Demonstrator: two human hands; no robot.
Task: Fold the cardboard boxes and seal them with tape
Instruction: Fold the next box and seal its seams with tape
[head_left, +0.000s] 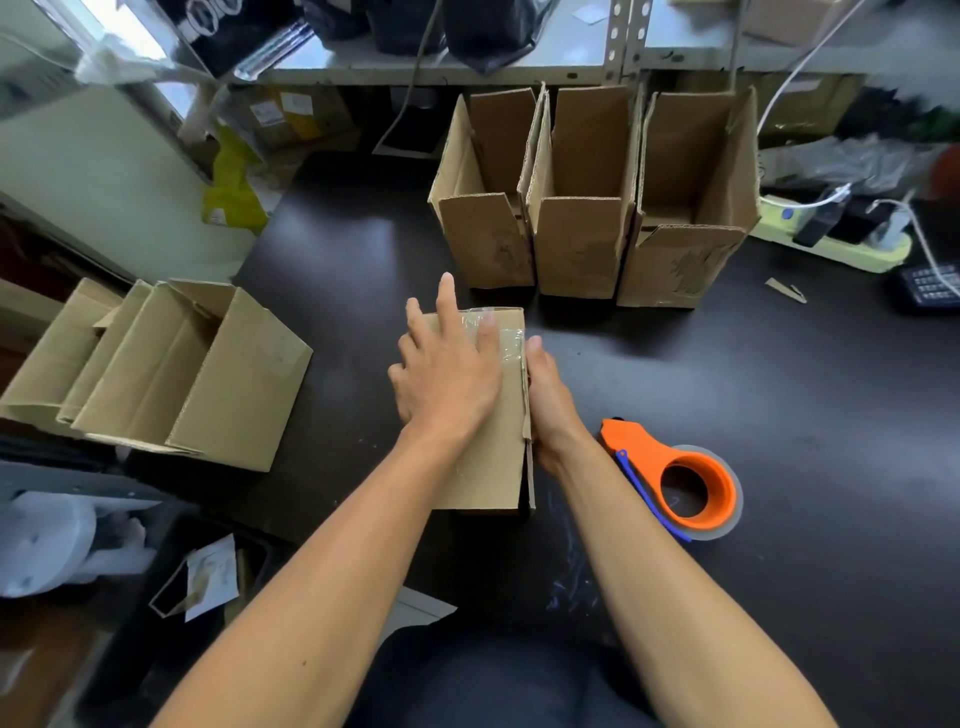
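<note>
Both hands on closed box (493, 415), mid-table, tape strip (491, 332) visible across far end. Left hand (447, 374) flat on top, fingers straight, pressing tape down. Right hand (548, 400) wraps box's right side, thumb up on edge, bracing. Step looks like tape rub-down. Do well: press from centre seam outward, run over far edge, keep right hand firm so box doesn't slide. Tape dispenser (685, 483) parked just right of wrist. 3 open boxes (582, 244) upright behind; opened-out boxes (171, 374) lie left.
</note>
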